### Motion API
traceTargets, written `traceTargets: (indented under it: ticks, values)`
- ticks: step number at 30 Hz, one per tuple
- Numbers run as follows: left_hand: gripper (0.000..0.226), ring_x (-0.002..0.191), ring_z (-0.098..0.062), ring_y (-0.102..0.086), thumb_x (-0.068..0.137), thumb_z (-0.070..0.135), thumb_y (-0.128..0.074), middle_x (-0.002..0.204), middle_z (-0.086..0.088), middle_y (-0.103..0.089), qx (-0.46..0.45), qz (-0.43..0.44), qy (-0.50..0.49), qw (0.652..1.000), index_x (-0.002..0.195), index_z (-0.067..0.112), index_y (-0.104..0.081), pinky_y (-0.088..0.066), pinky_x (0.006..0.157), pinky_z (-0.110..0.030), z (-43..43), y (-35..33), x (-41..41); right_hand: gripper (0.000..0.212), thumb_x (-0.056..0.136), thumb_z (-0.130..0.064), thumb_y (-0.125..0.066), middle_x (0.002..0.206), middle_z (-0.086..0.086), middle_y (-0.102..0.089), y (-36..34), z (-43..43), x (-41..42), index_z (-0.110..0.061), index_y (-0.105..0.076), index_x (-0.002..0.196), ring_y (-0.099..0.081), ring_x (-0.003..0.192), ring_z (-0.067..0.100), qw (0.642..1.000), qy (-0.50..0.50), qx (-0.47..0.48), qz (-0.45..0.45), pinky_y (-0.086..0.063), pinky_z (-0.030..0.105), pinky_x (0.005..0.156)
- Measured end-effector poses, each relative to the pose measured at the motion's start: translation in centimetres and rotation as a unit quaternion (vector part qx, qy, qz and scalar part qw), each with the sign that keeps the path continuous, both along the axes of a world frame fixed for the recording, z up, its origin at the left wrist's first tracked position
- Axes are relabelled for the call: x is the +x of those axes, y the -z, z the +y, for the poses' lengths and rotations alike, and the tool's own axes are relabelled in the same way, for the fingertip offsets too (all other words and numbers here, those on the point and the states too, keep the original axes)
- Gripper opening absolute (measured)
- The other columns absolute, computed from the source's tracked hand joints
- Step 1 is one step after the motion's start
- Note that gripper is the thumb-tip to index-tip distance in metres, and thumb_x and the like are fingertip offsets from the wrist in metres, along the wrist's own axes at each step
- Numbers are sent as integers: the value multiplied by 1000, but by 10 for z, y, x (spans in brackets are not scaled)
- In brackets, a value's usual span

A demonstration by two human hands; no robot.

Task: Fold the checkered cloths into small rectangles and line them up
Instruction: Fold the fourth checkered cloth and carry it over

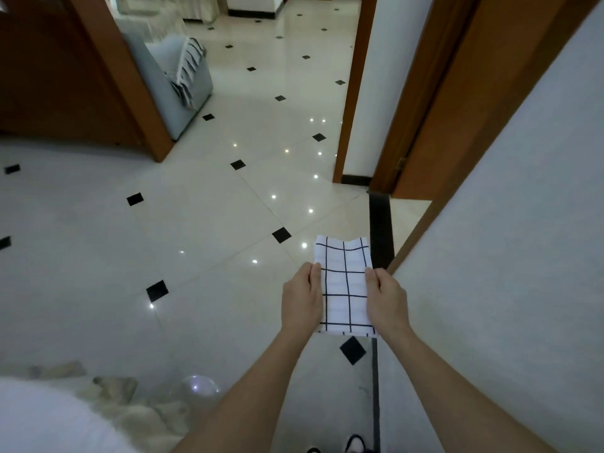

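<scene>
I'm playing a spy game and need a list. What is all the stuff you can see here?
cloth: 1, white with black grid, folded narrow, held above the floor
floor: 1, cream tiles with small black diamonds, everywhere below
armchair: 1, grey-blue, top left past the doorway
throw: 1, grey and white stripes, draped on the armchair
door frames: at least two, brown wood, left and middle right
wall: 1, white, right side
fluffy pile: 1, whitish, bottom left, too blurred to tell what
shoes: 2, black and white, bottom edge, partly cut off
left hand: 1, pinches the cloth's left edge
right hand: 1, pinches the cloth's right edge
</scene>
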State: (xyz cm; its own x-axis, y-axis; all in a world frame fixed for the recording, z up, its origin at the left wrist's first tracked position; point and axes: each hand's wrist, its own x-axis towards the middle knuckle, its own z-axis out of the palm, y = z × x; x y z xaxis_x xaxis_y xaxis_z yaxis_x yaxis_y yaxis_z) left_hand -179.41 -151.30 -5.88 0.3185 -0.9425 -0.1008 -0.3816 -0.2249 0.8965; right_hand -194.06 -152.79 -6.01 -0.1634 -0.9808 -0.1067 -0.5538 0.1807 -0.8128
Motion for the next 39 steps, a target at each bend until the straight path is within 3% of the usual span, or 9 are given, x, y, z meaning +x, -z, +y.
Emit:
traceTargets:
  ticks: [2,7,12,20,24,30,33,35,39]
  values:
    - [42,54,-6,-38,106,35,-38,62,3,-46,-2,1,-18,1000,73,9,-43,-32,52,-22,-20,0,12,40,106,-35,-40,70,8,-57,3,-27,14,-10,-49,75,-55,66,25,1000,-11,2,0,-44,39,59]
    - [41,54,-5,-38,106,32,-39,61,4,-44,8,-5,-77,997,69,15,-39,-32,51,-20,-69,9,52,40,106,-34,-39,63,-2,-49,13,-93,58,-12,-47,73,-45,59,13,997,-76,5,-3,-35,29,54]
    - [40,53,-5,-37,106,32,-39,60,6,-43,12,-9,-171,985,71,14,-41,-30,51,-22,-128,15,109,41,105,-34,-39,61,-1,-47,22,-182,125,-14,-41,69,-42,59,15,983,-184,14,-9,-34,34,55]
    - [41,52,-7,-31,106,35,-38,59,8,-37,19,-15,-397,917,70,16,-37,-29,50,-22,-191,10,214,41,105,-33,-39,61,-2,-45,10,-295,275,-16,-37,68,-40,58,15,920,-391,0,-12,-34,33,56]
    - [41,54,-6,-34,106,36,-38,62,5,-43,23,-11,-519,855,71,15,-40,-31,52,-22,-170,7,257,41,105,-33,-37,60,0,-43,12,-292,353,-15,-36,68,-38,57,16,859,-512,-2,-5,-33,34,55]
    - [39,61,-15,-47,106,35,-37,66,2,-52,56,-22,-688,723,74,14,-45,-40,60,-31,-81,13,294,40,106,-31,-38,63,0,-48,14,-207,447,-15,-40,69,-41,56,13,739,-673,18,-18,-35,31,55]
    - [40,62,-8,-50,106,36,-37,68,5,-56,76,-17,-749,659,78,12,-53,-38,56,-22,-30,17,298,40,106,-30,-38,63,-1,-48,18,-153,477,-17,-38,68,-42,58,13,672,-740,19,-17,-35,31,55]
    - [41,65,-12,-55,105,39,-35,70,4,-60,78,-14,-781,620,78,16,-54,-41,60,-32,3,22,300,40,106,-31,-38,64,1,-50,23,-116,494,-16,-40,69,-45,60,16,632,-774,20,-5,-36,33,55]
    - [39,55,-13,-35,106,35,-38,58,6,-43,47,11,-836,547,73,14,-43,-31,54,-31,67,34,310,41,106,-32,-37,61,1,-47,28,-41,524,-16,-40,68,-42,57,16,567,-823,12,12,-33,33,53]
